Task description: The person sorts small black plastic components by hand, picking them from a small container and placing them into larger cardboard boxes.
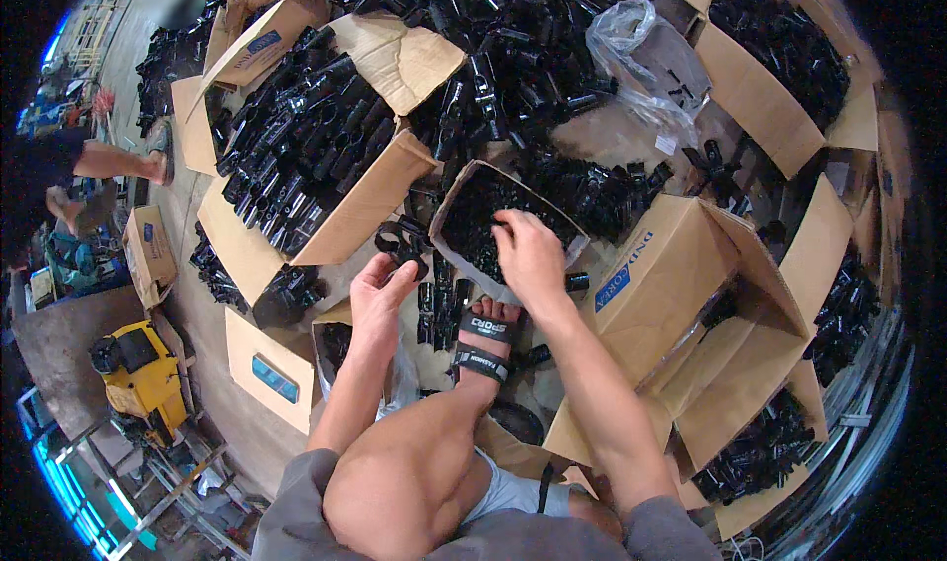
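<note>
My left hand (380,297) is closed, its thumb and fingers gripping a black ring-shaped clamp (393,235) just left of a small cardboard box. That small box (570,227) has grey-edged walls and holds many small dark parts (472,224), too small to name. Over its right side reaches my right hand (533,255), fingers bent and drawn together above the parts. Whatever lies between those fingertips is hidden. Below the box my sandalled foot (483,339) rests, with several black fittings (434,309) lying beside it.
A large carton (370,201) heaped with black tubular fittings (306,137) stands left. An open carton (651,285) is close on my right. A clear plastic bag (646,63) lies beyond, among piled fittings. A phone (274,378) rests on a flap. At far left are another person's legs (113,161) and a yellow machine (143,374).
</note>
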The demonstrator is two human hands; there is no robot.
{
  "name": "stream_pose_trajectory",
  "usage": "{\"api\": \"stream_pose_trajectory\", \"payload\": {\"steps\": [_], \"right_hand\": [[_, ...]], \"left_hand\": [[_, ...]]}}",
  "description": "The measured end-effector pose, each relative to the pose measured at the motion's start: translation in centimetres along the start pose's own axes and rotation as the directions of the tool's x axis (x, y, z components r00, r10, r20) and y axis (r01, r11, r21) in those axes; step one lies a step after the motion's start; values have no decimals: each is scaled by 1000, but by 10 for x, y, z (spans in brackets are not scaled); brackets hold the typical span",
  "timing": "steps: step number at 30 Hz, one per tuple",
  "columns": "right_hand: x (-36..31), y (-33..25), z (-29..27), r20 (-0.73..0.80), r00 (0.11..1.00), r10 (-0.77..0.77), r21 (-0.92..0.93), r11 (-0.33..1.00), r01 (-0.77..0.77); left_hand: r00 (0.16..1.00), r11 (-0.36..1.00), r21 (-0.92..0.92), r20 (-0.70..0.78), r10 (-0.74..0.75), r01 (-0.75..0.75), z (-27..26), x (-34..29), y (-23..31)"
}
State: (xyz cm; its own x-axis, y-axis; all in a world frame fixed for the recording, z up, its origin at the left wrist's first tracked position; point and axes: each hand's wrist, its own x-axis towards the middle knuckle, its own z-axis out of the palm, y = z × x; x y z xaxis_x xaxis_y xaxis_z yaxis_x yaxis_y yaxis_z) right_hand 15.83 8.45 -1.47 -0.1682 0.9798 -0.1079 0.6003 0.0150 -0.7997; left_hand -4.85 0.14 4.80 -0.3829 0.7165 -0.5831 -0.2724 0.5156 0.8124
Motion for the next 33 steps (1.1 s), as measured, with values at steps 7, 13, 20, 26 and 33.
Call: {"api": "stream_pose_trajectory", "payload": {"steps": [7, 13, 20, 26, 33], "right_hand": [[36, 0, 71, -79, 986, -145, -341, 934, 110], [45, 1, 80, -106, 974, -200, -296, 942, 161], [24, -14, 43, -195, 956, -220, -186, 965, 184], [-20, -62, -5, 55, 998, -39, 381, 925, 15], [-28, -52, -12, -18, 988, -153, 181, 971, 154]], "left_hand": [[998, 998, -66, 58, -18, 22, 8, 10, -17], [993, 998, -48, 107, -46, 51, 6, 20, -12], [985, 991, -95, 154, -83, 98, 9, 21, -7], [965, 995, -78, 258, -43, 65, 7, 18, -14], [952, 998, 14, 301, -63, 62, 18, 9, -9]]}}
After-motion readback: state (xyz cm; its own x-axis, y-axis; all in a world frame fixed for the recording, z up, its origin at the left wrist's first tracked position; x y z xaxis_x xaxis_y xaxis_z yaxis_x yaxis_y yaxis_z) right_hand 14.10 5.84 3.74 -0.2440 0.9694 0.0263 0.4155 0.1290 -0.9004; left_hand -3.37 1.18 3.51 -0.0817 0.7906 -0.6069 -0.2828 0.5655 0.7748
